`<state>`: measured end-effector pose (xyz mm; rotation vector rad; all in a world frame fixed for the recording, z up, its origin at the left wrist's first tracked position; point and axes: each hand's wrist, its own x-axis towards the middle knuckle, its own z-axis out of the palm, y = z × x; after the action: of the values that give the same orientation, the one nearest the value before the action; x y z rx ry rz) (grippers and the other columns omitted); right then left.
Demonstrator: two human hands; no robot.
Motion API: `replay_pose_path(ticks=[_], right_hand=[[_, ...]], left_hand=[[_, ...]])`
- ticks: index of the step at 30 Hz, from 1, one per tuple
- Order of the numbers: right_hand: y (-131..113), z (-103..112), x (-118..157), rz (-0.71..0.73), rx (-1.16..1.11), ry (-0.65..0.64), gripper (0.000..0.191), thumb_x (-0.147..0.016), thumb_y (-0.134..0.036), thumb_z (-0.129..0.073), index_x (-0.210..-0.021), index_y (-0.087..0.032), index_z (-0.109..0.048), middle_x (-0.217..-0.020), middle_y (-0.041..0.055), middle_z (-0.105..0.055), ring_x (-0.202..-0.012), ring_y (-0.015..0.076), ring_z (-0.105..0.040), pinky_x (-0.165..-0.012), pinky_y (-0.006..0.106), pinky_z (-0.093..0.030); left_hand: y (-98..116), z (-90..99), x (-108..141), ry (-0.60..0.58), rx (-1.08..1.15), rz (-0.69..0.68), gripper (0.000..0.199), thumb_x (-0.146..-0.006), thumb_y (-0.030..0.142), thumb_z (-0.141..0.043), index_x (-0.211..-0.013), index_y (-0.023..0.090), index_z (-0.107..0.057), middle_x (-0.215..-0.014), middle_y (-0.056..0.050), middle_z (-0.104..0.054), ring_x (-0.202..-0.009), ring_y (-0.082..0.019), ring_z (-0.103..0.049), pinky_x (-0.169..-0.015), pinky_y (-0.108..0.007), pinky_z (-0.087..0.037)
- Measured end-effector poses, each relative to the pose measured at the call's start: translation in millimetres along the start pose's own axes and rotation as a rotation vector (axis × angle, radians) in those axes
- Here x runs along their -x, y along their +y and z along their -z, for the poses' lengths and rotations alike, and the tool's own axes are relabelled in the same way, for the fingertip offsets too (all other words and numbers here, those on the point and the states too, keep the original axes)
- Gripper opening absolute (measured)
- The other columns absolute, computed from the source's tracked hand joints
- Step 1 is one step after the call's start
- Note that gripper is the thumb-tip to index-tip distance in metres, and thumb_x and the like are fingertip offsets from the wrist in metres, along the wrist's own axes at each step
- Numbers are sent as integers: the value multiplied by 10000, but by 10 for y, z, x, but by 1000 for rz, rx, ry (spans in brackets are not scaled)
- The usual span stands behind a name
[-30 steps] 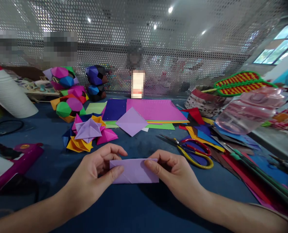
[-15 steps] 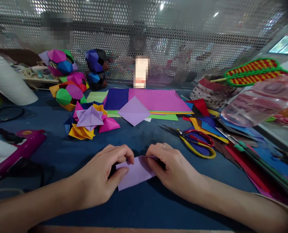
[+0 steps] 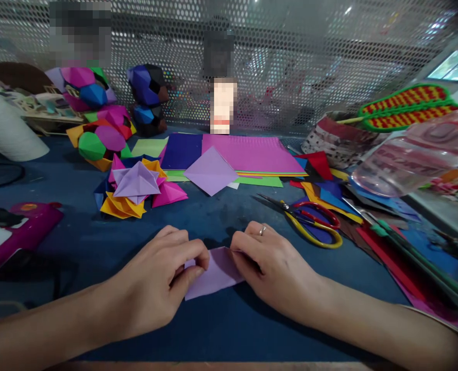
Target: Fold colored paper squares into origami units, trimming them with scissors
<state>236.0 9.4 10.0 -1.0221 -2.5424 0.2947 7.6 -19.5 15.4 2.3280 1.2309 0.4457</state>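
Between my two hands, low over the blue table, is a folded strip of lilac paper (image 3: 218, 274). My left hand (image 3: 170, 281) pinches its left end, thumb and bent fingers together. The right end is gripped by my right hand (image 3: 265, 260), whose curled fingers and thumb cover that part. A square of lilac paper (image 3: 212, 172) lies flat beyond the hands, partly over a stack of coloured sheets (image 3: 252, 152). To its left sits a folded paper cluster (image 3: 138, 183) in lilac, pink, yellow and dark blue.
Red-and-yellow-handled scissors (image 3: 317, 221) lie right of my right hand. Farther right are a green cutter (image 3: 418, 263), paper scraps and a clear pink bottle (image 3: 410, 159). A magenta glue gun (image 3: 31, 226) and paper balls (image 3: 105, 144) stand left. A perforated metal screen (image 3: 182, 46) closes the back.
My left thumb and fingers have closed together on the paper's left end. The right hand keeps its grip. The whole view has shifted slightly.
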Motion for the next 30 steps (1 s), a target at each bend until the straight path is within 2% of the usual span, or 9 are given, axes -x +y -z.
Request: replay_pose_path(ticks=[4,9,11,13,14,16,20,25,30], right_hand=[[-8,3,-17,-88,-35,-9,171,-899,-82,-482,-764,-177,-528,-695,14,-533,-676,159,-467,-640,288,-331],[1,-10,-23,-119,54,12,144,-881,-115,-552,-758,-177,-510,-692,12,-509,-673,167,-455,-630,298,-313],[1,-7,-25,-118,77,3,155,-883,-123,-564,-754,-179,-499,-715,19,-516,-696,175,-458,-636,304,-312],[-1,-1,-26,-120,79,-8,160,-891,-128,-565,-757,-181,-495,-732,24,-525,-718,183,-464,-646,311,-316],[-2,1,-26,-119,77,-12,163,-900,-132,-559,-758,-181,-494,-738,27,-529,-726,186,-466,-651,314,-320],[0,0,-23,-121,78,-13,172,-918,-151,-544,-757,-183,-492,-743,32,-531,-732,192,-466,-656,320,-326],[22,-12,-16,-142,41,-3,100,-905,-158,-560,-826,-184,-505,-754,24,-527,-741,196,-471,-661,319,-347],[50,-19,-22,-145,-2,30,142,-868,-142,-592,-964,-182,-495,-851,28,-554,-798,207,-501,-704,339,-392],[40,-23,-25,-118,5,26,122,-879,-132,-561,-970,-183,-497,-940,50,-584,-882,230,-514,-760,372,-414]], left_hand=[[-2,2,-11,34,-45,-38,185,-909,97,-433,-867,211,-573,-741,5,-532,-719,-180,-477,-671,-308,-333],[-15,15,8,77,-158,-116,200,-924,109,-473,-829,203,-622,-683,7,-539,-673,-174,-469,-681,-344,-341],[-24,10,30,134,-221,-172,269,-911,56,-440,-822,198,-651,-831,-41,-612,-777,-204,-521,-736,-382,-377],[-22,11,51,179,-268,-254,347,-867,-19,-392,-854,184,-673,-1075,-96,-647,-991,-250,-569,-881,-439,-416],[-14,18,58,176,-283,-304,384,-838,-48,-372,-893,174,-681,-1185,-113,-640,-1102,-260,-567,-971,-447,-415],[12,46,60,122,-299,-417,434,-799,-68,-347,-964,154,-682,-1254,-120,-655,-1201,-225,-574,-1075,-369,-416],[61,119,32,43,-270,-521,437,-847,-50,-326,-1024,157,-667,-1162,-75,-729,-1154,-145,-643,-1040,-223,-478],[40,149,12,-5,-269,-570,492,-931,-38,-282,-1278,117,-594,-1322,-83,-661,-1284,-122,-567,-1087,-202,-427],[16,124,39,-16,-451,-647,533,-887,-18,-301,-1342,91,-557,-1365,-66,-638,-1295,-184,-569,-1105,-267,-426]])
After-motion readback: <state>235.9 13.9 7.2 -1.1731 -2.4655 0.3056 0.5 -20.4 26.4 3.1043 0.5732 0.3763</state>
